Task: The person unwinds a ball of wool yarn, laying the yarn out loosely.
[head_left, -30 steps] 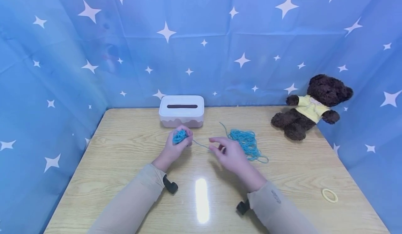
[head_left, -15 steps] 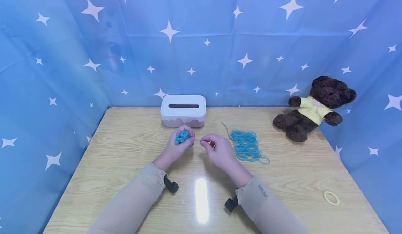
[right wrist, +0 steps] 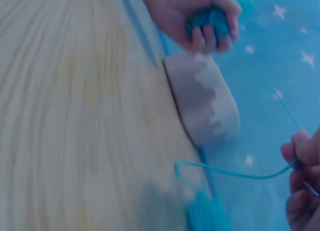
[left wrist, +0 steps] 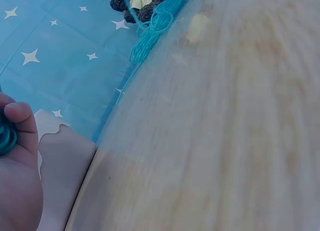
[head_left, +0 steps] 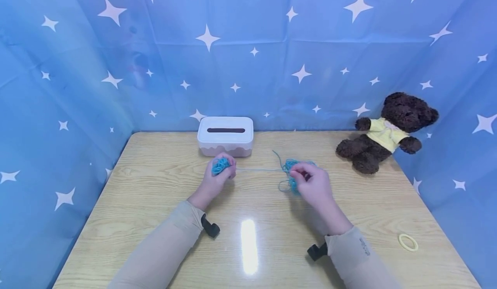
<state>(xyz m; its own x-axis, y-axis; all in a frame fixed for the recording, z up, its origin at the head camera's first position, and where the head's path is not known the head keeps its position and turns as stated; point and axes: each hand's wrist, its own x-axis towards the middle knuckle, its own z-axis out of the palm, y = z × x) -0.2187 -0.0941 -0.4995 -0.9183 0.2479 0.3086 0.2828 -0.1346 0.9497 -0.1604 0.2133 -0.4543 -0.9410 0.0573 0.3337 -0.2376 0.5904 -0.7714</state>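
A small ball of turquoise yarn (head_left: 221, 167) is sitting in the person's left hand (head_left: 211, 184), just in front of the tissue box (head_left: 225, 146); that hand's fingers are curling round the ball, clasping it. A taut strand (head_left: 260, 170) is running from the ball to the right hand (head_left: 316, 187), in front of the box and off to its right, where thumb and forefinger are pinching it together. In the right wrist view, yarn is also running slackly from that pinch to a loose yarn heap (head_left: 289, 165), which is lying to the right of the box, partly behind the right hand. Well to the box's right, a dark brown teddy bear (head_left: 384, 134) is wearing a yellow shirt; nearer the person, a pale yellow ring (head_left: 400, 240) is lying flat. Behind the box, a star-printed blue curtain (head_left: 248, 71) is hanging; beneath it, a wood-grain table (head_left: 155, 172) is stretching toward the person.
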